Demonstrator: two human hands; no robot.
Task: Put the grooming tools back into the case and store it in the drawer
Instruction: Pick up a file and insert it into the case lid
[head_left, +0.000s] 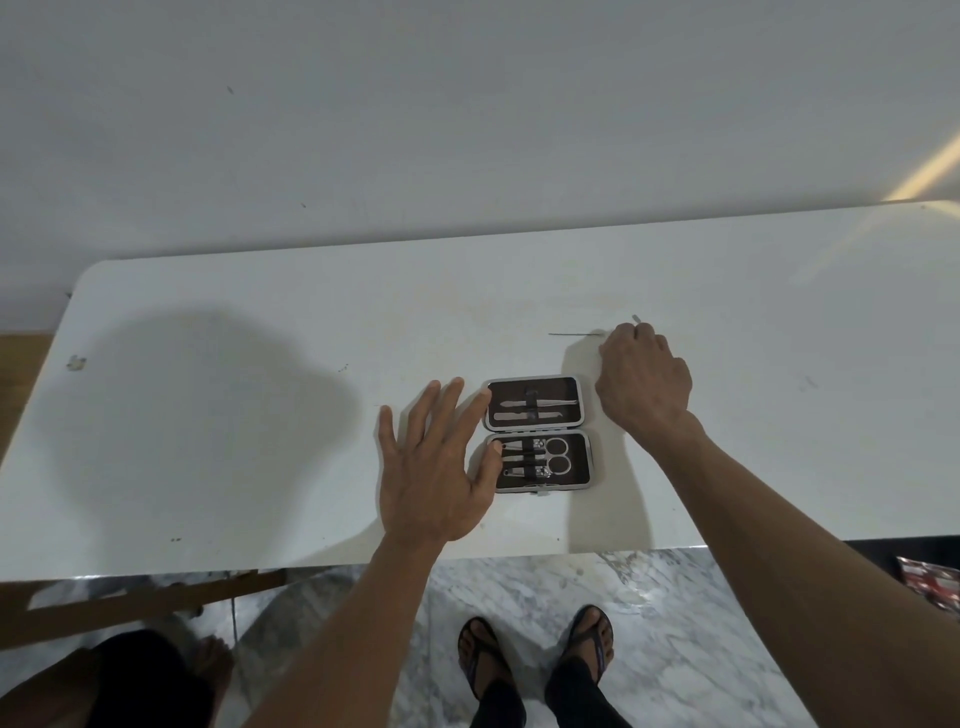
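White table (208, 415) carries the open case (537, 434), tools strapped inside. Left hand (436, 467): fingers released, touching the case edge. Right hand (641, 382) pinches a thin tool (576, 334) beyond the case; a weak pinch risks dropping it.

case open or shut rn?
Open: the case lies flat on the table, both halves spread, with tools strapped inside showing.

No legible text, label, brand or number on any surface in view.
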